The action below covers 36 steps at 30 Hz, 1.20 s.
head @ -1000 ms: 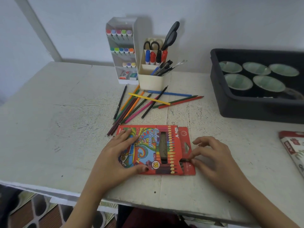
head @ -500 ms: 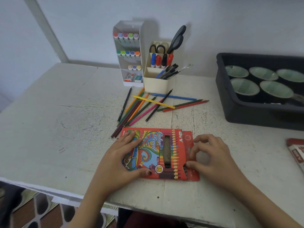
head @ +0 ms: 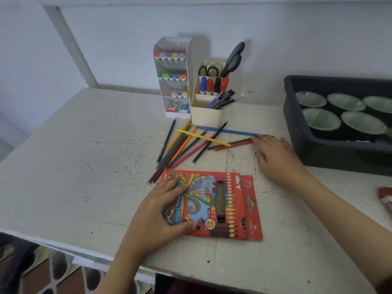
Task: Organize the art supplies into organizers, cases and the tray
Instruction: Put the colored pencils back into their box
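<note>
At the desk's (head: 84, 170) near edge, L hand (head: 161, 211) lies flat on the red colour-pencil box (head: 244, 187); fingers spread, thumb at the near side, pressing not clasping; grip wide, nothing held. R hand (head: 275, 158) is out by the tray (head: 339, 155), fingers stretched, tips touching the right ends of the blue pencil (head: 237, 132) and the red and green ones just below it; grip wide too, nothing pinched yet.

The loose colour pencils (head: 180, 149) fan across the desk between box and pen holder (head: 206, 118), w/ the marker organizer (head: 172, 85) just left of it; the box looks mostly empty through its window, so prob. the step is gathering pencils to refill it.

How to do it well, imo:
- sweep w/ R hand leftward so the far-flung three join the main fan; don't chase singles.
- yellow pencil (head: 191, 133) and black pencil (head: 199, 154) lie across others; lift those first or the pile scatters.
- square the bunch on the desk, points all one way, then take a few at a time; a full fistful prob. won't enter the slim box.
- keep L hand pinning the box; it's light card and should skate otherwise. The flap end seems to face right, though I can't tell how far it's open; may need a finger to hold it.
- the pencils may roll; watch the ones nearest the desk's edge.
</note>
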Each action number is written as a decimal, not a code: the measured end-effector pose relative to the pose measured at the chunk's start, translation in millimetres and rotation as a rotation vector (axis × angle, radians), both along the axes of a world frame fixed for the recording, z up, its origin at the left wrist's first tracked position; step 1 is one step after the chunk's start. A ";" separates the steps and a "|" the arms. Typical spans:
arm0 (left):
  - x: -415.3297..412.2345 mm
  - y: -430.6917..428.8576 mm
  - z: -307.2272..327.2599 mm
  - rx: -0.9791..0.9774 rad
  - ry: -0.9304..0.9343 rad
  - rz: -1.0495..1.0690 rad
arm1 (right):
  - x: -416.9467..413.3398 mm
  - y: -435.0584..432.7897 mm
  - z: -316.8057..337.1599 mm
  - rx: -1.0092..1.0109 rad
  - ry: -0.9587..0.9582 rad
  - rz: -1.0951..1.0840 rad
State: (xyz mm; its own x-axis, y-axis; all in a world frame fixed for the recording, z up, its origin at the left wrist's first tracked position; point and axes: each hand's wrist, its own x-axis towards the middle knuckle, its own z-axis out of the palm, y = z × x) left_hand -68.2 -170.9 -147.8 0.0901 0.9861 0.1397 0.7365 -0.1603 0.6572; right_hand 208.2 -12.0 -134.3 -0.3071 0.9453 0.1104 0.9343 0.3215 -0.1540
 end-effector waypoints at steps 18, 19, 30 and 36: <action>-2.0 -0.1 -5.0 0.019 -0.031 0.013 | 26.9 -101.6 13.6 -0.034 0.321 -0.142; -1.8 0.4 -5.4 0.022 -0.033 0.015 | 31.7 -108.1 13.7 -0.054 0.317 -0.140; 1.4 -0.3 -3.8 -0.007 -0.024 0.018 | 45.7 -133.1 -4.7 0.006 0.355 0.037; 2.3 -1.1 -5.3 -0.013 -0.011 0.025 | 17.2 -126.0 -10.7 0.076 0.313 0.165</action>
